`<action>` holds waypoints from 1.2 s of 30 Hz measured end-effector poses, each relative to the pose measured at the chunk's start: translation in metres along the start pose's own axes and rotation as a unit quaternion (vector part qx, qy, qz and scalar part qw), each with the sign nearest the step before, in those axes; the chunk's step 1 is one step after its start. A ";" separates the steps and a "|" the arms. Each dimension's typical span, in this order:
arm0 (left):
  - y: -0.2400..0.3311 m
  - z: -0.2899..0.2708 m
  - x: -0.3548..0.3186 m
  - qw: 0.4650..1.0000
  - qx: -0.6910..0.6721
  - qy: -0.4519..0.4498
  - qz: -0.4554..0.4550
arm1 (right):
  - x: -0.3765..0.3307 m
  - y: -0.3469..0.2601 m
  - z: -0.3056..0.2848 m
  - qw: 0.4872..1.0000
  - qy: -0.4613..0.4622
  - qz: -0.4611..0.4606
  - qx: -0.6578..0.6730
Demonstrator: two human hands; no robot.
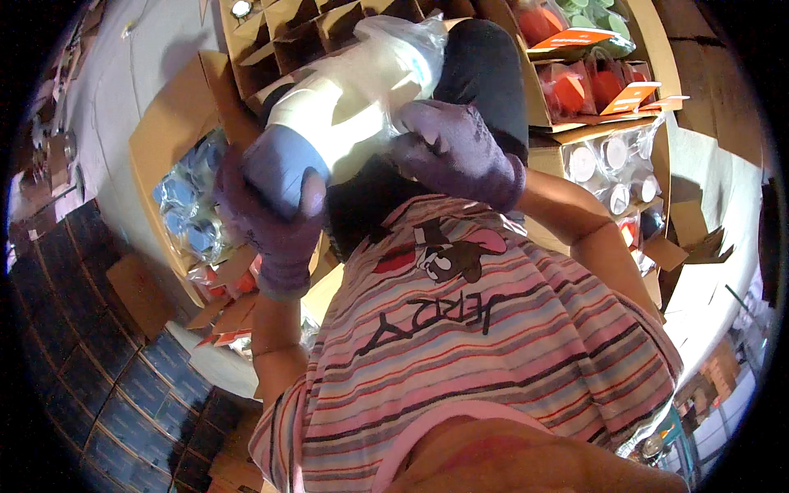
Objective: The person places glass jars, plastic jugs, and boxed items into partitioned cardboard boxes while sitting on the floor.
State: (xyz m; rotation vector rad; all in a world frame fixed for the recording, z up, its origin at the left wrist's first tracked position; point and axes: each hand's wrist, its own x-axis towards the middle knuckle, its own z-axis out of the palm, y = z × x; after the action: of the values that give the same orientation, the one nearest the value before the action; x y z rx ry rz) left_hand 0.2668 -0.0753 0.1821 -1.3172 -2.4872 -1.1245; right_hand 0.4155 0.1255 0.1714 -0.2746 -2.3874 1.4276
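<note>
A cream bottle point(316, 103) with a blue lid point(283, 168) lies tilted across my lap, its far end inside a clear plastic bag point(403, 41). My left hand point(275, 230), in a purple-grey knit glove, is wrapped round the lid end. Beside the bottle's right side, my right hand point(460, 152), gloved the same way, has its fingers curled in and gripping the loose edge of the bag. The fingertips of that hand are partly hidden by the film.
Beyond my knees is a carton with cardboard dividers point(308, 45). At left, an open carton point(164, 135) holds blue-lidded bagged bottles. Cartons at right hold red-lidded bottles point(567, 90), white-lidded ones point(583, 164) and orange cards point(629, 97). Dark boxes point(107, 370) are stacked lower left.
</note>
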 end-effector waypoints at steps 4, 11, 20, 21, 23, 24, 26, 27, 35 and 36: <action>-0.012 0.017 0.000 0.999 -0.032 0.018 -0.012 | 0.000 0.008 0.007 0.999 0.018 -0.044 0.003; -0.035 0.028 0.001 0.919 -0.290 0.074 -0.257 | -0.002 0.023 0.046 0.996 -0.042 -0.079 -0.014; -0.011 0.047 0.023 0.989 0.084 -0.120 -0.005 | 0.044 0.021 0.013 0.932 -0.330 -0.108 0.104; -0.003 0.047 0.029 0.989 0.046 -0.139 0.025 | 0.059 0.030 0.002 0.915 -0.369 -0.106 0.128; 0.002 0.030 0.051 0.973 -0.057 -0.215 0.055 | 0.092 0.049 -0.020 0.879 -0.435 -0.086 0.174; 0.000 0.014 0.068 0.955 -0.117 -0.267 0.050 | 0.121 0.062 -0.033 0.913 -0.360 -0.054 0.186; -0.011 0.001 0.074 0.918 -0.259 -0.296 -0.049 | 0.187 0.090 -0.052 0.937 -0.178 0.124 0.273; -0.020 0.002 0.066 0.890 -0.339 -0.270 -0.140 | 0.226 0.129 -0.053 0.970 -0.123 0.154 0.144; -0.086 0.033 0.026 0.851 -0.285 0.070 -0.435 | 0.420 0.388 -0.062 0.871 -0.004 0.257 -0.418; -0.095 0.038 0.018 0.835 -0.311 0.075 -0.448 | 0.420 0.406 -0.066 0.875 0.078 0.239 -0.414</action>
State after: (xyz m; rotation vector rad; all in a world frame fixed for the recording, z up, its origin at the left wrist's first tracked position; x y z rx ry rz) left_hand 0.1936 -0.0716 0.1091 0.0564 -2.7317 -2.2351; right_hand 0.0491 0.5131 -0.0761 -1.2038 -2.7539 0.3806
